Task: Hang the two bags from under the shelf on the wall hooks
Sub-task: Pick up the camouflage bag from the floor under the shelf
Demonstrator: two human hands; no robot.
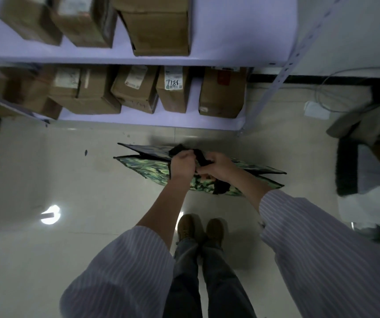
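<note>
From here I see both hands close together in front of the shelf, above the pale tiled floor. The left hand is curled round a bunch of black handles, and the right hand grips the same straps just beside it. Under them spreads a green camouflage bag with black-trimmed edges; I cannot tell whether it is one open bag or two held side by side. Behind it the white shelf carries cardboard boxes on two levels. Brown shoes stand on the tiles between the striped sleeves.
</note>
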